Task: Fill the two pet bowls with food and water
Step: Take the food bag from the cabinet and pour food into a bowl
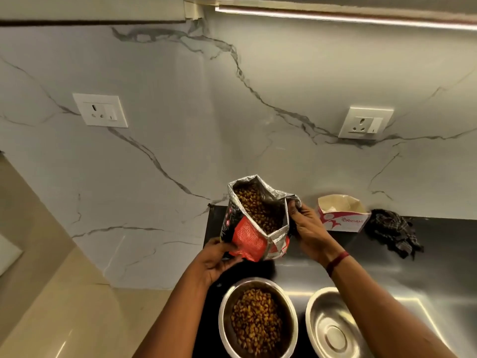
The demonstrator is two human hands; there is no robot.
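Two steel pet bowls stand at the counter's near edge. The left bowl (225, 313) holds a heap of brown kibble. The right bowl (333, 329) has nothing in it. Above and behind them I hold a red and black foil food bag (249, 236), its mouth open and kibble showing inside. My left hand (218, 257) grips the bag's lower corner from below. My right hand (308, 229) pinches the bag's upper right rim. The bag is held roughly upright, behind the left bowl.
An open white and red carton (342, 215) stands against the marble wall at right, with a dark checked cloth (393, 232) beside it. Two wall sockets (100, 109) (365, 122) sit above. The dark counter (426, 254) ends at left; beige floor lies beyond.
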